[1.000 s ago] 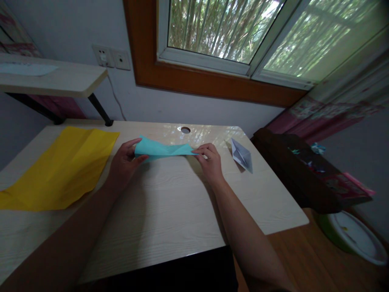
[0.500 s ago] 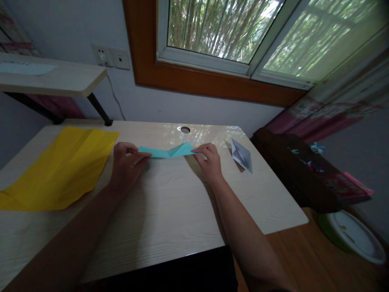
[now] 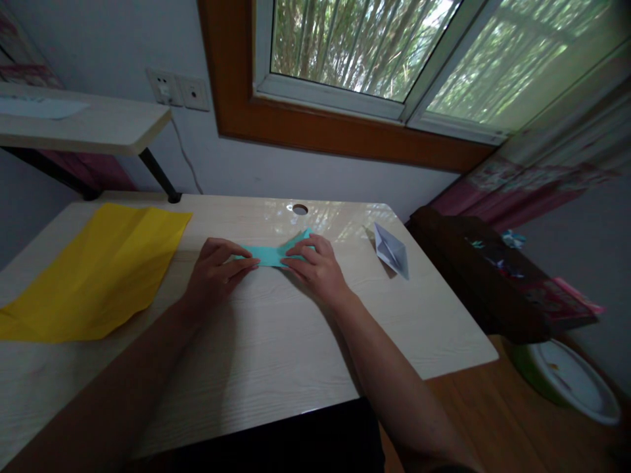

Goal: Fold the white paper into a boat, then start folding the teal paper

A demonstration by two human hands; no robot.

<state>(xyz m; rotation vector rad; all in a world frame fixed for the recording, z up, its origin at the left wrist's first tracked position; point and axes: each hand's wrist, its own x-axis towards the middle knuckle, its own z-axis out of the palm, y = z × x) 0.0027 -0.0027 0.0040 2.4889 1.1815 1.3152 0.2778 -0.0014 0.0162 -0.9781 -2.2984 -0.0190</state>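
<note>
A strip of folded turquoise paper (image 3: 269,255) lies level between my two hands, over the desk. My left hand (image 3: 219,266) pinches its left end between thumb and fingers. Closed on the right part is my right hand (image 3: 315,266), its fingers covering much of that end. A pointed flap of the paper stands up behind the right fingers. Whether the paper rests on the desk or is held just above it, I cannot tell. To the right sits a folded white paper piece (image 3: 391,251), apart from both hands.
A large yellow sheet (image 3: 103,269) covers the left of the pale desk (image 3: 276,355). A raised shelf (image 3: 123,128) on black legs stands at the back left. Near the back edge is a round cable hole (image 3: 300,209). A white-topped bin (image 3: 574,381) stands on the floor at right.
Both hands have moved inward along the turquoise paper and a little toward me. Less of the strip shows between them, and the right hand now covers more of its right end.
</note>
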